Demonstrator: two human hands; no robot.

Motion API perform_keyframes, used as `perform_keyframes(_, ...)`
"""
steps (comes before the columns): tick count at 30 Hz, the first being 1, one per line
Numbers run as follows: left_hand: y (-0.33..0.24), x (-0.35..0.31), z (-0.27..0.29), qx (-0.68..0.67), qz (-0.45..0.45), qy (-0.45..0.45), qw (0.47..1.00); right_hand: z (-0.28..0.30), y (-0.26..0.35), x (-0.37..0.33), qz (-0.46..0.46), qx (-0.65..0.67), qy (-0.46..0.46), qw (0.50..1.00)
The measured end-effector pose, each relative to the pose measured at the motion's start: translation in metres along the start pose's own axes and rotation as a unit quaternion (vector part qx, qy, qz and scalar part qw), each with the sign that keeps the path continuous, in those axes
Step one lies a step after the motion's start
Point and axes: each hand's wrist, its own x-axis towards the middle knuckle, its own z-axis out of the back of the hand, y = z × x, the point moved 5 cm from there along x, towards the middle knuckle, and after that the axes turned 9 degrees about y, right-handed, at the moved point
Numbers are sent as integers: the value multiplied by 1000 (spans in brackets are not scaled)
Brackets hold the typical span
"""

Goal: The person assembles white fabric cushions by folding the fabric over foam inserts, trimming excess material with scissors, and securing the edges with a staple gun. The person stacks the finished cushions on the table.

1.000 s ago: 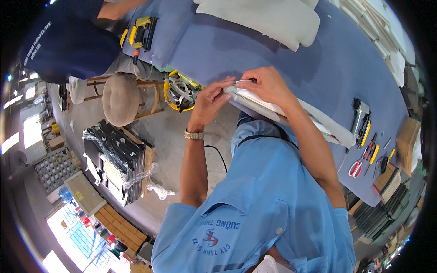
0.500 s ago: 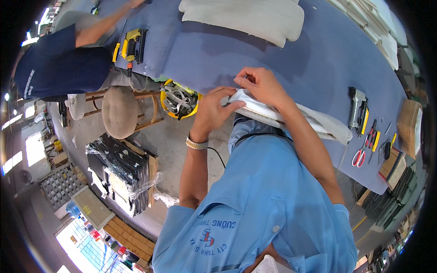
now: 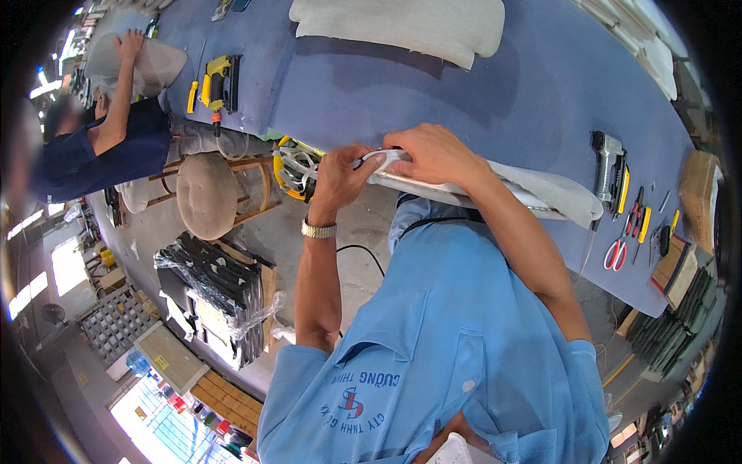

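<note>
A long, slim panel covered in pale grey fabric [image 3: 541, 189] lies along the table's near edge, in front of my waist. My left hand [image 3: 342, 176] is closed on the white fabric at the panel's left end, thumb and fingers pinching it. Close beside it, my right hand [image 3: 439, 157] bends over the same end, its fingers curled onto the fabric and thumb near the left thumb. The right forearm crosses over the panel and hides part of it. Another pale fabric-covered piece [image 3: 410, 27] rests farther back on the table.
On the blue-grey table [image 3: 541, 100], a yellow-black staple gun [image 3: 224, 81] and a screwdriver [image 3: 192, 94] lie left. A grey staple gun [image 3: 607, 170] and red-handled scissors [image 3: 616, 254] lie right. At left, a co-worker [image 3: 116, 147] touches a grey panel [image 3: 158, 66]. A stool [image 3: 207, 196] stands below.
My right hand has come down onto the panel's end, and both hands are closer together. The co-worker has shifted left, with a hand now on the grey panel. The view has moved slightly.
</note>
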Motion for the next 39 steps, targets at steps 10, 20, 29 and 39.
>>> perform_keyframes(10,13,-19,-13,-310,5,-5,951,-25,-2,13,13,-27,-74,997)
perform_keyframes(20,-1,-15,-7,-95,-36,62,993,-7,-25,25,-7,72,-69,995)
perform_keyframes(29,-11,-6,-6,-21,-9,52,998,13,-30,23,-22,69,-16,997)
perform_keyframes(39,14,-11,-22,-203,-1,2,979,10,-28,24,14,62,-39,997)
